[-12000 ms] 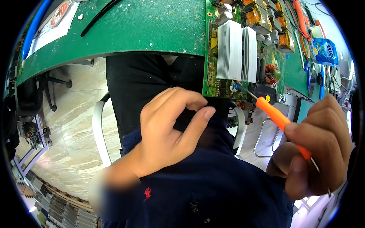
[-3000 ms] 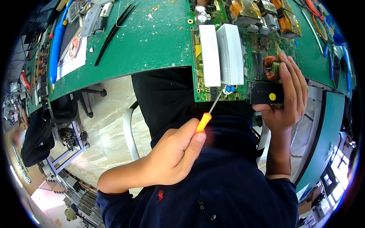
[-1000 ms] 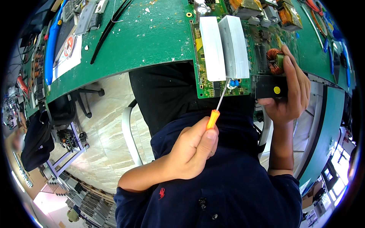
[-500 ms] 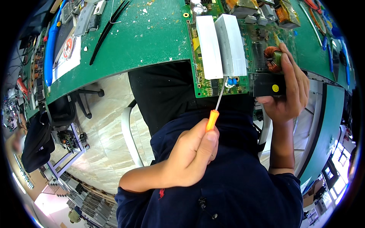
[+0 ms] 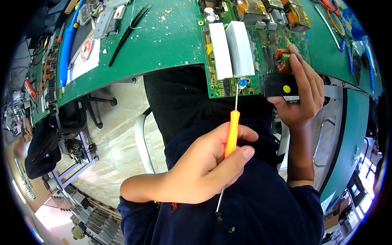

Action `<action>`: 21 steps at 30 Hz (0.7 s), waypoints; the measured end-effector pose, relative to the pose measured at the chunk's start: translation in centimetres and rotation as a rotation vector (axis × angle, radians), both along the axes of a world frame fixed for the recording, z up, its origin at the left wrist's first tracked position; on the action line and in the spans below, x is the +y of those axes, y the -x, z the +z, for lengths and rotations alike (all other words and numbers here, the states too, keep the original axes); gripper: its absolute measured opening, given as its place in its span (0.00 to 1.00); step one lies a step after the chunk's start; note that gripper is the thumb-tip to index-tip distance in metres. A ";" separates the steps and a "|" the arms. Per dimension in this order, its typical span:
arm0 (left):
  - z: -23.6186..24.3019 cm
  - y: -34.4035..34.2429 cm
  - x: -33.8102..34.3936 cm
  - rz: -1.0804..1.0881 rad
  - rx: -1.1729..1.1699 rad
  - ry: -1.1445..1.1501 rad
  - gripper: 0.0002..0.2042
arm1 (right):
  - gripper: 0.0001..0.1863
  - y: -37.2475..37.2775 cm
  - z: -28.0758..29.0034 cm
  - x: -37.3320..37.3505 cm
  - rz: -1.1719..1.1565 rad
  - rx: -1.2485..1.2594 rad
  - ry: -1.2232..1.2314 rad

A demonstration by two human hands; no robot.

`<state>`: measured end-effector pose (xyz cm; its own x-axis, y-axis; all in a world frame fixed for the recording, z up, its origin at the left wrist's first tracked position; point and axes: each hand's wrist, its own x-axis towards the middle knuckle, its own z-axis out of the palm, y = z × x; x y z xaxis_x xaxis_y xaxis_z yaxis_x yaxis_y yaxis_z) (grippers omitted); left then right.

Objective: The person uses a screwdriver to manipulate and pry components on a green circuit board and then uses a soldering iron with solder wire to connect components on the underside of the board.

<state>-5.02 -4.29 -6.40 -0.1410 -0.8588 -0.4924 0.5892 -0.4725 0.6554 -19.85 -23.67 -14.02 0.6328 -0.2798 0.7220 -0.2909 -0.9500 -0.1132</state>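
My left hand [image 5: 200,165] holds a screwdriver [image 5: 232,132] with a yellow-orange handle, the handle lying between thumb and index finger. A thin metal shaft rises from the handle, and another metal length sticks out below the hand. The upper tip reaches the near edge of a green circuit board [image 5: 220,90], beside small blue round components [image 5: 243,83] and just under a pale finned heatsink [image 5: 241,49]. My right hand [image 5: 304,98] grips the board's right near corner, thumb under a black block [image 5: 281,85], fingers by a copper-wound coil [image 5: 281,57].
The board overhangs the front edge of the green bench [image 5: 171,45]. Black tweezers [image 5: 128,36] and a blue pen-shaped tool [image 5: 66,49] lie to the left. Tape-wrapped transformers [image 5: 253,11] stand at the board's far side. More hand tools [image 5: 349,57] lie at right.
My left hand has loosened and shifted its hold, so more of the screwdriver handle and its lower end show. The screwdriver stands more upright. The board appears slightly further left in view.
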 end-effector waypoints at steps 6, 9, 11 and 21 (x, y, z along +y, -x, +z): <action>0.4 -0.4 0.5 0.053 0.007 0.028 0.16 | 0.30 -0.2 3.3 2.2 0.045 0.058 -0.041; -0.7 0.0 1.5 0.070 0.012 0.041 0.12 | 0.25 -1.6 5.3 2.2 0.203 0.095 -0.078; -1.7 0.1 2.4 0.044 -0.056 0.086 0.09 | 0.24 -2.9 6.4 1.6 0.301 0.251 -0.117; -4.0 -1.7 4.6 0.388 -0.413 0.249 0.10 | 0.22 -3.3 7.1 0.3 0.334 0.448 0.056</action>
<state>-3.36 0.33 -10.44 0.3643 -0.9055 -0.2177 0.3611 -0.0781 0.9292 -16.52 -23.35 -6.91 0.9288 0.0194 0.3701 0.0186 -0.9998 0.0057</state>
